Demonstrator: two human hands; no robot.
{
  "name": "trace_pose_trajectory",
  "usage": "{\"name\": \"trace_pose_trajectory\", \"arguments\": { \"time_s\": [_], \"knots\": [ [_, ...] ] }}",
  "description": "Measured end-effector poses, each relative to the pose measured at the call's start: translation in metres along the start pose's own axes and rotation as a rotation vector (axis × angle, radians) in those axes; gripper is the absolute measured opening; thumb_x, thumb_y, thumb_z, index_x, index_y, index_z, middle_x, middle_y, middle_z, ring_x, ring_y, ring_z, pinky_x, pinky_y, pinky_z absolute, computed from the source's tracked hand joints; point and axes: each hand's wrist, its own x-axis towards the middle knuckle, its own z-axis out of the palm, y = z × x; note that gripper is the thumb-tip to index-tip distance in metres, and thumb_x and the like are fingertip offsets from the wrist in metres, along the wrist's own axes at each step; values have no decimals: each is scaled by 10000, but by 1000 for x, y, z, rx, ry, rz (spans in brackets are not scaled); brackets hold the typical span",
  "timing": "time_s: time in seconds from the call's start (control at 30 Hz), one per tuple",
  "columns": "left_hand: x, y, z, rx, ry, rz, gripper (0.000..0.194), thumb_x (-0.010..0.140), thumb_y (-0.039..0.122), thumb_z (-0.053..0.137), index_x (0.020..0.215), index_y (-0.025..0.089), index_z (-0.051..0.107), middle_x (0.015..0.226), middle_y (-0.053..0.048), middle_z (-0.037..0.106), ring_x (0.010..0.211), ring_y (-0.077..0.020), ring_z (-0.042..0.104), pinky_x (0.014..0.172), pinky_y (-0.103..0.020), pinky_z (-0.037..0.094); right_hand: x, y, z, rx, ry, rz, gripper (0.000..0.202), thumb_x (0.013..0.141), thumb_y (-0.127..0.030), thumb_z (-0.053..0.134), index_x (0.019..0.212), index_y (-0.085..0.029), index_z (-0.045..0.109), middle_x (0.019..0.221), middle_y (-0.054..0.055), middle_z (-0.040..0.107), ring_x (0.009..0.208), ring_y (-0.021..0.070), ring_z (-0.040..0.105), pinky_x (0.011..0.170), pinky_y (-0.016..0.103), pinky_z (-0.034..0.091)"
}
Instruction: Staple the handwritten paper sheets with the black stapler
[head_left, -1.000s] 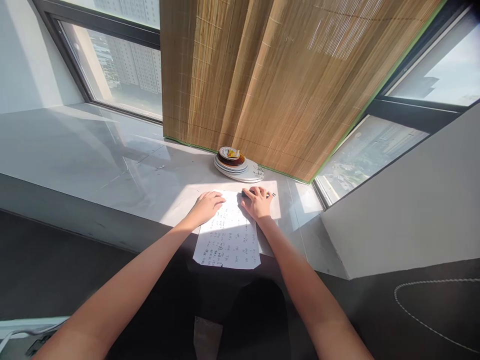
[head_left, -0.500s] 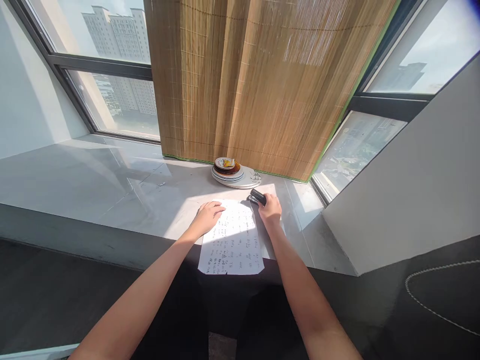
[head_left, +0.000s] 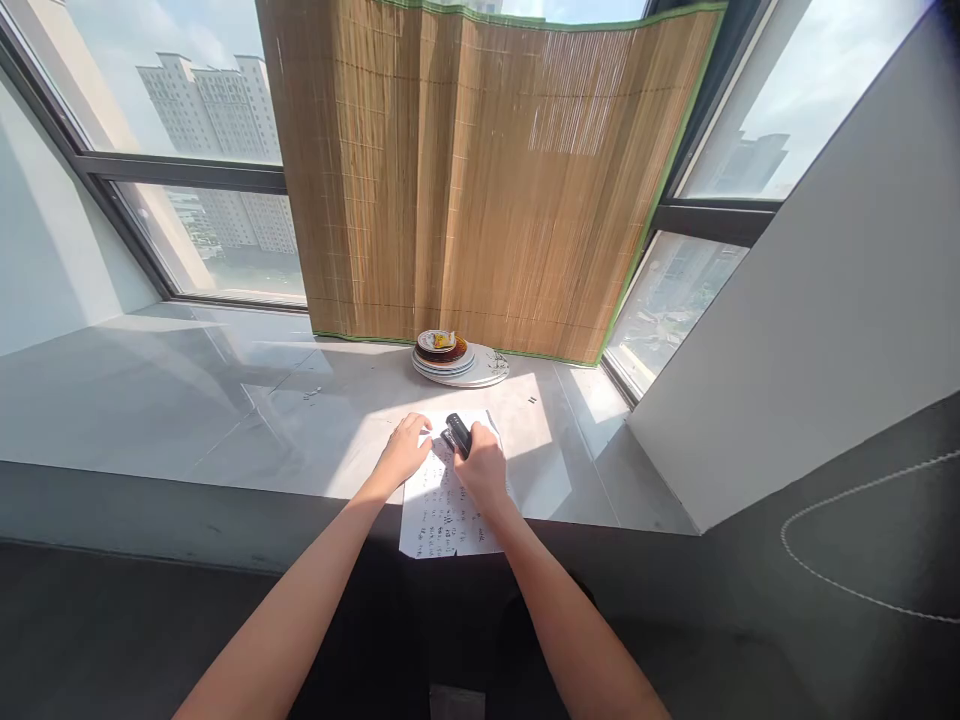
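Observation:
A sheet of paper with handwriting [head_left: 442,515] lies on the sill and hangs over its front edge. My right hand [head_left: 481,465] is wrapped round a black stapler [head_left: 458,436], held above the upper part of the sheet. My left hand [head_left: 405,447] rests at the sheet's upper left edge, palm down, fingers pointing toward the stapler and somewhat apart, with nothing seen in them.
Behind the paper stand stacked plates [head_left: 445,362] on a white oval board [head_left: 491,368]. A bamboo blind [head_left: 480,200] hangs behind them. Small dark bits [head_left: 532,400] lie on the pale sill [head_left: 247,400]. A slanted wall rises at right.
My right hand has carried the stapler left, from the sheet's upper right corner to over the sheet, nearer my left hand. The camera view has tilted up.

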Motion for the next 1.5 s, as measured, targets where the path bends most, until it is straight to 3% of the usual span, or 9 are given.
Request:
{"name": "trace_pose_trajectory", "arguments": {
  "time_s": [0.23, 0.37, 0.43, 0.53, 0.63, 0.77, 1.03, 1.33, 1.5],
  "knots": [
    [-6, 8, -9, 168, -5, -51, 428, 984, 202, 368, 1241, 318, 690, 1318, -112, 680, 1299, -283, 604, 1135, -470, 488, 12, 55, -38, -141, 44, 203, 226, 908, -198, 615, 1133, -196, 595, 1080, 149, 690, 1047, 317, 684, 804, 360, 517],
    [-25, -14, -27, 412, 17, -117, 447, 1001, 284, 422, 1365, 214, 672, 1537, -179, 574, 1482, -396, 458, 1267, -636, 295, 8, 82, -52, -132, 77, 213, 278, 941, -306, 576, 1198, -200, 578, 1121, 156, 665, 1064, 335, 655, 834, 398, 527],
    [-40, -31, -38, 506, 32, -175, 499, 1017, 370, 444, 1460, 238, 630, 1607, -166, 525, 1532, -461, 372, 1256, -744, 212, 9, 91, -61, -48, 31, 202, 289, 950, -443, 594, 1138, -224, 589, 1081, 129, 659, 1021, 325, 646, 820, 396, 529],
    [-57, -44, -51, 515, -5, -186, 519, 1038, 419, 437, 1522, 318, 593, 1658, -111, 483, 1555, -452, 338, 1252, -752, 211, 22, 109, -77, 68, 38, 208, 364, 1009, -568, 474, 1064, -240, 621, 1130, 121, 650, 1103, 317, 614, 885, 401, 521],
    [-59, -41, -54, 499, -12, -218, 500, 1053, 420, 420, 1506, 316, 605, 1663, -98, 475, 1556, -427, 336, 1260, -732, 218, 46, 132, -83, 26, 153, 197, 350, 1030, -430, 386, 1096, -218, 657, 1297, 155, 612, 1270, 336, 526, 1022, 451, 473],
    [-55, -33, -53, 494, 1, -230, 481, 1057, 434, 426, 1482, 317, 619, 1650, -102, 485, 1545, -415, 350, 1267, -715, 207, 69, 154, -67, -90, 25, 17, 331, 967, -330, 464, 1158, -172, 684, 1371, 190, 607, 1278, 335, 536, 1075, 474, 462],
    [-57, -33, -52, 475, 31, -214, 465, 1053, 425, 456, 1467, 301, 626, 1624, -121, 510, 1524, -410, 373, 1261, -706, 201, 69, 155, -48, -316, -193, 90, 598, 1056, -288, 325, 1604, -89, 459, 1715, 197, 355, 1608, 356, 298, 1285, 621, 269],
    [-59, -32, -51, 432, 43, -222, 461, 1045, 406, 486, 1464, 286, 637, 1630, -133, 499, 1532, -419, 359, 1267, -708, 180, 71, 154, -48, -323, -239, 92, 589, 1077, -304, 273, 1580, -109, 509, 1694, 188, 399, 1597, 344, 344, 1309, 626, 231],
    [-58, -35, -50, 412, 49, -227, 458, 1037, 399, 500, 1461, 300, 640, 1626, -125, 503, 1535, -412, 354, 1275, -707, 160, 75, 150, -50, -319, -252, 128, 644, 1069, -319, 274, 1648, -65, 399, 1741, 190, 286, 1614, 351, 305, 1312, 632, 230]
  ]
}}
